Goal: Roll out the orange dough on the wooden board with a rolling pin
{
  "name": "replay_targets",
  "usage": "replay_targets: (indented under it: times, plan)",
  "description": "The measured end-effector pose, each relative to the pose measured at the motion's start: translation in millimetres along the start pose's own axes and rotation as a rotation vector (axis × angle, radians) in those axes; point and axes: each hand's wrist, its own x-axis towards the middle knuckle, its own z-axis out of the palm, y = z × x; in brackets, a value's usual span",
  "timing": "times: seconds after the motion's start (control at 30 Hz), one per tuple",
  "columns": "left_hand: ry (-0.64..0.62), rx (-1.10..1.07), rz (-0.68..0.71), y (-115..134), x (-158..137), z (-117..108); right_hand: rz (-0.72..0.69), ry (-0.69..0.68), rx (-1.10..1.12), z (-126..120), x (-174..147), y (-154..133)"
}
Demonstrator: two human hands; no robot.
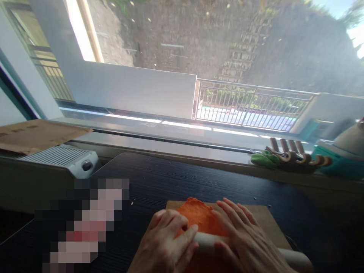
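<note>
Left hand [169, 239]: loosely curled, on roller [209, 241] | Right hand [244, 237]: fingers extended, across roller

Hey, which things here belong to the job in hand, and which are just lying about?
In use:
- left hand and right hand, both on the pale roller
- orange sheet
- brown board beneath

Apparently lying about:
- cardboard
- grey appliance
- green cloth
- teal container

Cannot tell: the pixelated patch.

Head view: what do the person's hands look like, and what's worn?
Bare, slim-fingered left hand and bare, slim-fingered right hand: no gloves, rings or markings are visible. No sleeves show either; the forearms are mostly out of frame.
</note>
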Motion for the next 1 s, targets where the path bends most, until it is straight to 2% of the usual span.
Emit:
replay_targets:
  times: [0.07, 0.13, 0.27, 0.33, 0.4, 0.47, 0.57, 0.63, 0.77, 0.83, 0.93, 1.0]
  plan:
    - [0.008, -0.019, -0.071, -1.5, 8.3, 3.2, 0.1, -0.024, -0.012, 3.7, 9.4, 1.9]
    - [0.01, -0.007, -0.083, -2.0, 10.0, 4.6, 0.126, -0.04, -0.016, 6.3, 14.7, 0.8]
    - [-0.023, 0.073, 0.076, -1.5, -8.2, 1.1, -0.079, 0.02, -0.017, 7.8, 3.6, -8.0]
    - [-0.039, 0.081, 0.104, -0.6, -16.2, 0.5, -0.131, 0.036, -0.012, 7.1, -0.6, -9.8]
    - [-0.067, 0.059, 0.035, 1.4, -16.3, 1.0, -0.07, 0.009, -0.001, 5.3, 4.2, -7.8]
    - [-0.129, 0.025, -0.095, 4.1, -8.8, 0.0, 0.043, -0.017, 0.028, 2.5, 16.5, -4.0]
    - [-0.257, -0.042, -0.282, 6.0, 12.9, -5.8, 0.128, -0.005, 0.146, -2.9, 35.4, 0.1]
    - [-0.288, -0.061, -0.382, 3.0, 35.1, -7.3, 0.149, -0.006, 0.265, -5.3, 41.6, 1.2]
    - [-0.11, -0.015, -0.542, -12.9, 100.7, 9.8, 0.225, 0.079, 0.443, -0.6, 37.5, 7.7]
    - [-0.123, -0.01, -0.586, -19.6, 133.4, 20.3, 0.239, 0.156, 0.441, 5.6, 28.0, 15.9]
    - [-0.176, 0.0, -0.473, -16.4, 153.3, 23.1, 0.213, 0.218, 0.282, 13.9, 3.1, 33.0]
    - [-0.19, 0.025, -0.281, -7.9, 137.2, 20.9, 0.193, 0.232, 0.151, 17.3, -16.8, 43.6]
